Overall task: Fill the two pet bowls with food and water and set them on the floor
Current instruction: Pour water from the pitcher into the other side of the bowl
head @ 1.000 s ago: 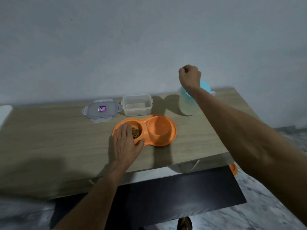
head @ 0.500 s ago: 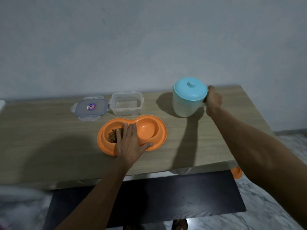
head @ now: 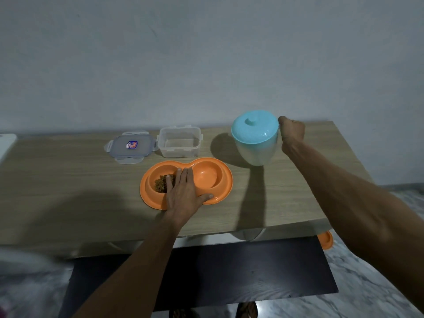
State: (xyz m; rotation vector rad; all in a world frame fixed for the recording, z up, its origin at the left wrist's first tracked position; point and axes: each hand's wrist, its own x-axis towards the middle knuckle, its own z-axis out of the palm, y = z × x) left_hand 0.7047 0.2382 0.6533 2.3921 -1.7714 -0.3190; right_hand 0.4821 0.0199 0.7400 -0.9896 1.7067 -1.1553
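An orange double pet bowl point(head: 215, 179) lies on the wooden table point(head: 68, 180). Its left well holds brown kibble point(head: 161, 182); its right well looks empty. My left hand point(head: 183, 196) lies flat on the bowl's middle and front rim, fingers spread, pressing it down. A pale jug with a turquoise lid point(head: 254, 137) is tilted and lifted a little at the back right of the bowl. My right hand point(head: 291, 131) is closed on the jug's handle, which the hand hides.
A clear plastic food box point(head: 180, 143) stands open behind the bowl, its lid point(head: 130, 146) lying to its left. A dark mat point(head: 229, 271) covers the marble floor below the table. Another orange object point(head: 325, 239) shows under the table's right edge.
My right hand came down from above the jug to its handle, gripped it, and tilted and raised the jug. My left hand slid right onto the bowl's middle.
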